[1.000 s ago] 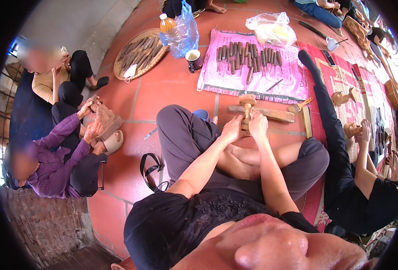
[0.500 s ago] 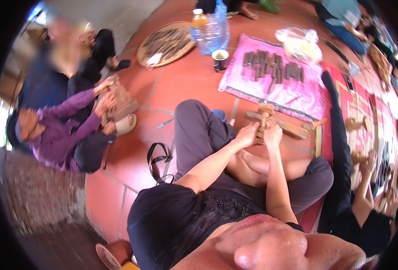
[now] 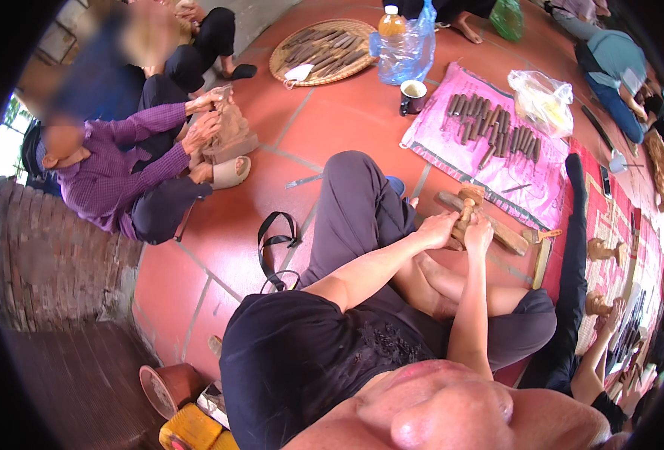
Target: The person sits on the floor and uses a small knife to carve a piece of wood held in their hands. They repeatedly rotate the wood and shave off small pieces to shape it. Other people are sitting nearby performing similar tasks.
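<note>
On my feed, the light-brown carved wooden piece with a blocky top and a narrow stem (image 3: 467, 213) sits between the wearer's two hands, just ahead of the crossed legs in dark trousers (image 3: 359, 202). I see the left hand (image 3: 438, 230) closed around its lower part from one side, fingers curled in; the right hand (image 3: 479, 232) is closed against it from the other, though I cannot make out every fingertip. Just beyond the piece I have a long brown wooden plank (image 3: 509, 238) lying on the red-tiled floor (image 3: 332, 124), with a flat wooden-handled brush (image 3: 543, 235) near its right end. Farther out, a pink sheet with a dark border (image 3: 489, 178) bears rows of brown-handled slender tools (image 3: 489, 120) and a clear plastic bag (image 3: 543, 105). To its left I pick out a dark mug with a pale inside (image 3: 413, 89), a blue plastic bag (image 3: 410, 64) and a round woven tray (image 3: 275, 60) of more tools. At far left, a co-worker in a purple checked shirt (image 3: 122, 165) grips a brown carved wooden block (image 3: 232, 136).
</note>
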Demonstrator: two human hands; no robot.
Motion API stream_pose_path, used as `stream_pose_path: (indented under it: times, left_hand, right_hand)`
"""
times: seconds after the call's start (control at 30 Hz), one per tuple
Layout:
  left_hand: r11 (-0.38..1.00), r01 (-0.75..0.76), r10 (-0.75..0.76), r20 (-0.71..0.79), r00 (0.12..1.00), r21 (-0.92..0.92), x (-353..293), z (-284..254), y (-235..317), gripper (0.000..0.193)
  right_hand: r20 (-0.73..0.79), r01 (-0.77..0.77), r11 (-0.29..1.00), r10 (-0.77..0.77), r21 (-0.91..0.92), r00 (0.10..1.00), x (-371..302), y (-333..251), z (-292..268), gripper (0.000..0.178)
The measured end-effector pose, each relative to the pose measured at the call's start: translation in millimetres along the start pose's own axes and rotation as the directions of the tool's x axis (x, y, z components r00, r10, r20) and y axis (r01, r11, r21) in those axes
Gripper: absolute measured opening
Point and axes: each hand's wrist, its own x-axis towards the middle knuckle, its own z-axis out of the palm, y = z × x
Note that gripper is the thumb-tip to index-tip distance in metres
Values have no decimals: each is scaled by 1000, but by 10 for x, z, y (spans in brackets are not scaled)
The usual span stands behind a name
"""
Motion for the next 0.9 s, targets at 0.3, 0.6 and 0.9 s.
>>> stream_pose_path:
  times: [0.3,0.6,0.9]
  left_hand:
    - [998,-28,28,3,1000,58,-37,-102,-6,77]
    - [997,-63,64,-23,998,32,-67,-79,-89,77]
    - [997,2,-3,15,1000,77,-81,-122,-33,82]
  right_hand:
    - [13,-4,999,3,35,1000,-398,-310,-170,33]
    - [-20,61,997,-62,-42,998,-292,-161,0,31]
    - [13,73,997,-73,-18,997,-88,-121,67,31]
